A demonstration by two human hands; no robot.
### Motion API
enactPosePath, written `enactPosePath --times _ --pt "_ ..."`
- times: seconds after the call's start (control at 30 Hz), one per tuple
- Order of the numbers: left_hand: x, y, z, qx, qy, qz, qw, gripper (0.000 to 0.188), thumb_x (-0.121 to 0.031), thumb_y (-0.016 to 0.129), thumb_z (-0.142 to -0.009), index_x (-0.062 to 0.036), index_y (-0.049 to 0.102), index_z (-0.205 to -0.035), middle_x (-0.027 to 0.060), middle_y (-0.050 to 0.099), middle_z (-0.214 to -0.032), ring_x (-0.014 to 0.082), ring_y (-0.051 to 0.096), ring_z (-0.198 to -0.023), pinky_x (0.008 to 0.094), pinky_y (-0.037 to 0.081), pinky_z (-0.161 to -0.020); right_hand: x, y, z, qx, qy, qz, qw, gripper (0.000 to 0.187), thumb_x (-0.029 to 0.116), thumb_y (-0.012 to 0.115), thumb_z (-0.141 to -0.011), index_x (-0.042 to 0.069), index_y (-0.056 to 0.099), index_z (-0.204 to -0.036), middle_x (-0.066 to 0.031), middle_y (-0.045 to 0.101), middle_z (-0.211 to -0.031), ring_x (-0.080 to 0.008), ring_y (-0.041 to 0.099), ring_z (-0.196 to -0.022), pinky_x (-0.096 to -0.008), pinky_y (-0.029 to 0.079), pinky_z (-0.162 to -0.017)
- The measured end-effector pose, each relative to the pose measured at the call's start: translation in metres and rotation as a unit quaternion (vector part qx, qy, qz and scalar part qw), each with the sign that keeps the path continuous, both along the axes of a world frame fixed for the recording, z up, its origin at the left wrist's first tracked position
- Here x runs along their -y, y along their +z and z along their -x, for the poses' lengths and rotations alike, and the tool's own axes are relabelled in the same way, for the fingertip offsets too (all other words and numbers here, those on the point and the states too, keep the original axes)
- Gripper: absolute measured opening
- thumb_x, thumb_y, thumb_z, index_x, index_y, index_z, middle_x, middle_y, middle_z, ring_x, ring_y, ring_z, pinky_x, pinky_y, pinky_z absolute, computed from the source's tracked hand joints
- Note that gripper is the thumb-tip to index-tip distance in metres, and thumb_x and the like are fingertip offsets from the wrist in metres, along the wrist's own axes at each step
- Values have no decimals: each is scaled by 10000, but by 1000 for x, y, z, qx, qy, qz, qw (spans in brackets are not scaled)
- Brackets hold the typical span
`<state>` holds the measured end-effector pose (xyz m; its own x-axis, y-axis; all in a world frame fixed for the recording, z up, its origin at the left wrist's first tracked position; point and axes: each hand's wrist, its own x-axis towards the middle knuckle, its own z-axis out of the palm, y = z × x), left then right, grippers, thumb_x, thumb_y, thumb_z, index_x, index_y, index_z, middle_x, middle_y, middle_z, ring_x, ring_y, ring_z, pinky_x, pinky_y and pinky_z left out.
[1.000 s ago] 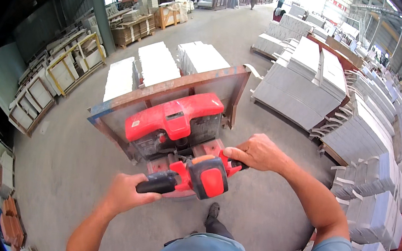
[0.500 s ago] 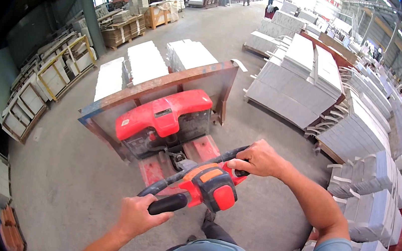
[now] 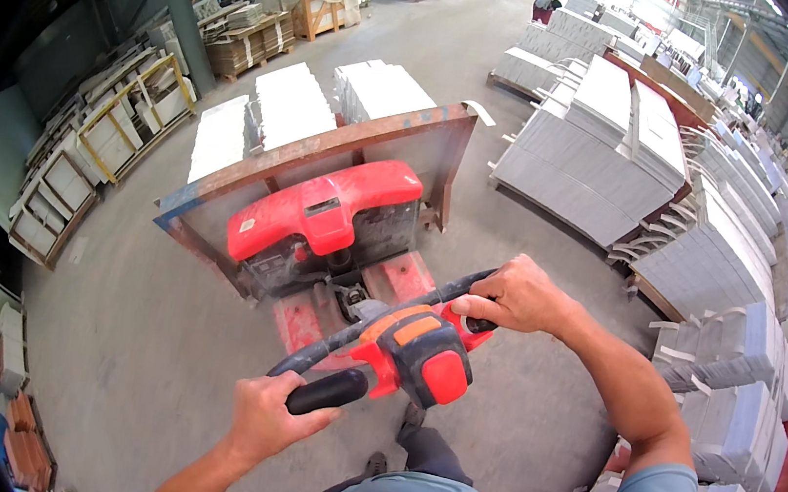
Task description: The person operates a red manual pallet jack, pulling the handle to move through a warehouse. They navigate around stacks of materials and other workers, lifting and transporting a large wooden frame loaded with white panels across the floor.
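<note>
Both my hands are on the control handle of a red electric pallet truck. My left hand is closed round the black grip at the handle's left end. At the right end, my right hand wraps the other grip, its thumb lying by the red part of the handle head. Past the truck's red cover stands a rusty steel frame with a blue corner. Behind that frame sit three stacks of white slabs. My shoes show on the floor below the handle.
Strapped stacks of grey-white slabs line the right side, close to my right arm. At left are a yellow-framed slab rack, a green pillar and wooden crates. Several people are far ahead; one bends by the slabs.
The truck and I have shifted a little along the floor; the right-hand slab stacks sit slightly farther right and lower in view. Both hands keep their hold on the handle.
</note>
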<state>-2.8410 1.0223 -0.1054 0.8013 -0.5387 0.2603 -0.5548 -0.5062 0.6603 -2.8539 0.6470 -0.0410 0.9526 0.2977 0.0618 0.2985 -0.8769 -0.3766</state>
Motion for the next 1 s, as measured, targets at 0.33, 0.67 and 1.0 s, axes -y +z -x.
enactPosePath --times 0.33,0.67,1.0 --pt "49 -1 34 -1 24 -13 1000 429 -367 880 -621 -28 674 -786 154 668 -667 315 680 -600 376 537 -559 47 -3 20 2 26 4 1000 667 651 464 -953 98 731 -695 -151 580 -550 -372 551 -532 -445 442 -520" --pt "249 -12 83 78 80 -48 993 380 -349 876 -589 -68 662 -727 82 638 -606 286 641 -547 387 503 -520 241 -17 12 25 116 3 993 616 615 535 -931 94 684 -638 -131 559 -541 -348 566 -542 -430 456 -515" --pt "314 55 71 79 176 -96 977 395 -339 870 -611 -61 620 -740 116 634 -614 308 645 -566 403 501 -528 285 32 -71 60 156 -18 986 576 609 588 -891 110 683 -620 -122 592 -561 -348 599 -554 -429 490 -539"
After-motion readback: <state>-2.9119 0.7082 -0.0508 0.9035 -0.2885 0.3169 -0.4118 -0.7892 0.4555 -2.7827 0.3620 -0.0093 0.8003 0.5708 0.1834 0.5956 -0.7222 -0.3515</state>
